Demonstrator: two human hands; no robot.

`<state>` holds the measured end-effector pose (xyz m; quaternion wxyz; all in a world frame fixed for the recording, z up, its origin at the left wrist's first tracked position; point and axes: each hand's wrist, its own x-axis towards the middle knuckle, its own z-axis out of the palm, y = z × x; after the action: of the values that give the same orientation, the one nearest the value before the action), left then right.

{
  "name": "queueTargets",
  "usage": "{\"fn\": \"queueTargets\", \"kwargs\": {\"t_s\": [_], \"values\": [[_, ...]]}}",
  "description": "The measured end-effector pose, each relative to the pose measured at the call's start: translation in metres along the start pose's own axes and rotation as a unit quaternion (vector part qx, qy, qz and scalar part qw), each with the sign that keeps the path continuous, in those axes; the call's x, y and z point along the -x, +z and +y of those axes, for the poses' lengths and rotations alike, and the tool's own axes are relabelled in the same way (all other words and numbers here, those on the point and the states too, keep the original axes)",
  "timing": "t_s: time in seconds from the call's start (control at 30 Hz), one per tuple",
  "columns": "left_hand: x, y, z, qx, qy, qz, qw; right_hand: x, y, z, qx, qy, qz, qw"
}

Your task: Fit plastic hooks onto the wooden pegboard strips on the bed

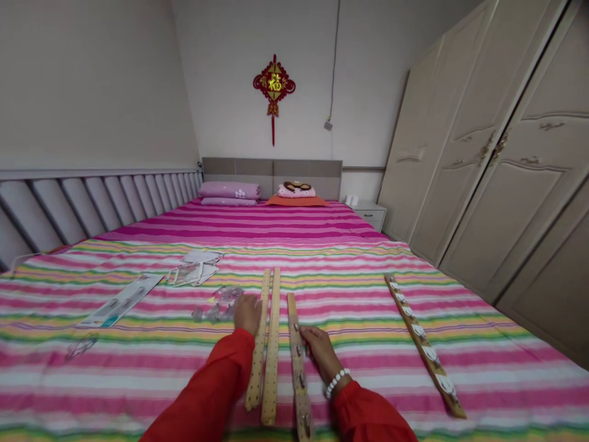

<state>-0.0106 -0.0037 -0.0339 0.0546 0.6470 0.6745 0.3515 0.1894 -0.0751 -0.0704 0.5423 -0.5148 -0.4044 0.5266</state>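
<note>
My left hand (pixel 247 314) is over the bedspread, beside a small heap of clear plastic pieces (pixel 225 294) and against the left edge of a wooden strip with rows of holes (pixel 258 350). Its fingers are hidden behind the back of the hand. A second holed wooden strip (pixel 271 356) lies parallel to the first, just to its right. My right hand (pixel 319 350), with a white bead bracelet (pixel 337 382) at the wrist, has fingers and thumb closed at the right edge of a wooden strip with metal hooks (pixel 299 374).
Another wooden strip with white fittings (pixel 418 331) lies to the right. On the left are a flat plastic package (pixel 122 301), paper cards and bags (pixel 196 268) and a thin wire-like loop (pixel 81 345). Folded bedding (pixel 230 191) is by the headboard; wardrobes (pixel 506 202) stand at the right.
</note>
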Motion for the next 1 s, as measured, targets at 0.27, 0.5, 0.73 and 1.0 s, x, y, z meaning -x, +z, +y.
{"fn": "queueTargets", "kwargs": {"t_s": [0.27,0.5,0.73,1.0], "values": [[-0.009,-0.007,-0.02,-0.1,-0.061,-0.001,0.993,-0.002,-0.002,0.002,-0.012,0.016,0.002,1.0],[0.005,-0.014,-0.021,-0.004,-0.03,0.026,0.999,-0.002,-0.004,0.003,-0.021,0.03,-0.002,0.999],[0.017,-0.022,-0.039,0.188,-0.083,0.05,0.977,-0.002,-0.004,0.003,-0.031,0.027,-0.001,0.999],[0.027,-0.035,-0.044,0.256,-0.062,0.082,0.961,-0.002,-0.005,0.004,-0.034,0.023,-0.007,0.999]]}}
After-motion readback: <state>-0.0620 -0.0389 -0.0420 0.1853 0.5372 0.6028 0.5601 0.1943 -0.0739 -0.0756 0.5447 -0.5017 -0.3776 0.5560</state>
